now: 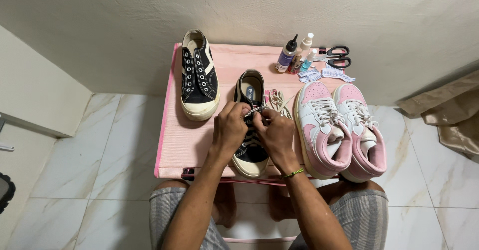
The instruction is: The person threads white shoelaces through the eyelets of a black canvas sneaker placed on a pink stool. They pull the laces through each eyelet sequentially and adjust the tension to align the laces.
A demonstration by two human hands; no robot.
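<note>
Lacing is under way on the black sneaker [251,153], which lies in the middle of the pink table [174,140], toe toward the person. The left hand [230,128] and right hand [275,133] meet over its upper eyelets, each with fingers closed on an end of the white lace [255,110]; how firm either grip is cannot be told. To do this well, the person should probably keep both ends equally taut, feed each tip cleanly through its eyelet, and steady the shoe so it does not slide. More loose lace [277,100] lies just right of the sneaker. Its unlaced mate [198,75] sits to the left, apart. A pink-and-white pair [342,130] stands at the right, with small bottles [295,55] and scissors [337,56] behind.
</note>
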